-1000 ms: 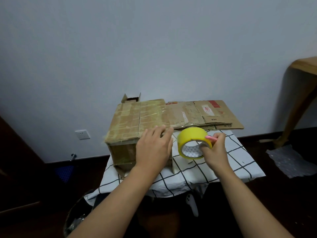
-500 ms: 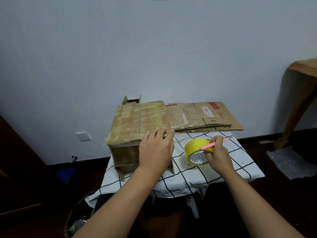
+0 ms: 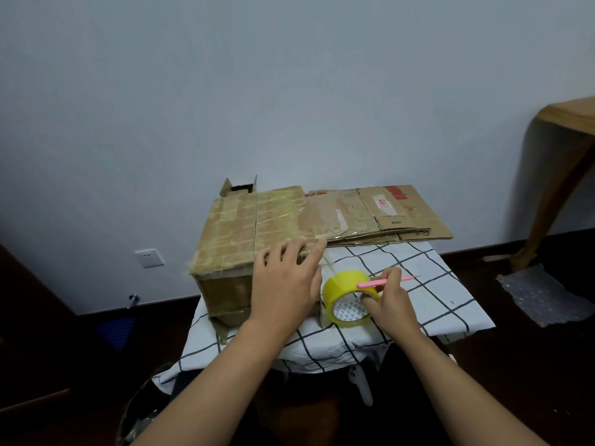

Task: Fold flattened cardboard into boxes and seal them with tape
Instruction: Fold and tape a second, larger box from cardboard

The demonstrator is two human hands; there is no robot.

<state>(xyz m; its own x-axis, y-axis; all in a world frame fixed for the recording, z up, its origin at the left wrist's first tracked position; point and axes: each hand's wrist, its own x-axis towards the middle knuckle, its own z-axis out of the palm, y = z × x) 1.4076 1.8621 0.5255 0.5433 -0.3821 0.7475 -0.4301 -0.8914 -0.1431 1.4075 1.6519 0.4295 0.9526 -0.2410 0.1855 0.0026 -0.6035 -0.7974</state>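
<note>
A folded cardboard box [image 3: 248, 233], its top covered in old tape strips, stands on the left of a small table. My left hand [image 3: 286, 284] rests flat on the box's near right corner, fingers spread. Just right of it sits a yellow tape roll [image 3: 346, 292] on the checked cloth [image 3: 428, 297]. My right hand [image 3: 391, 304] holds the roll with fingers in its core and also pinches a thin pink cutter [image 3: 386, 281] that points right. A strand of tape runs from the roll toward the box.
Several flattened cardboard sheets [image 3: 380, 214] lie stacked at the table's back right. A small open box [image 3: 240, 186] sits behind the big one. A wooden table leg [image 3: 553, 188] and bubble wrap [image 3: 544, 294] are at the right. A bin [image 3: 141, 413] stands below left.
My right hand has lowered the tape roll from beside the box top down to the cloth and drawn it slightly toward the box. My left hand stays pressed on the box.
</note>
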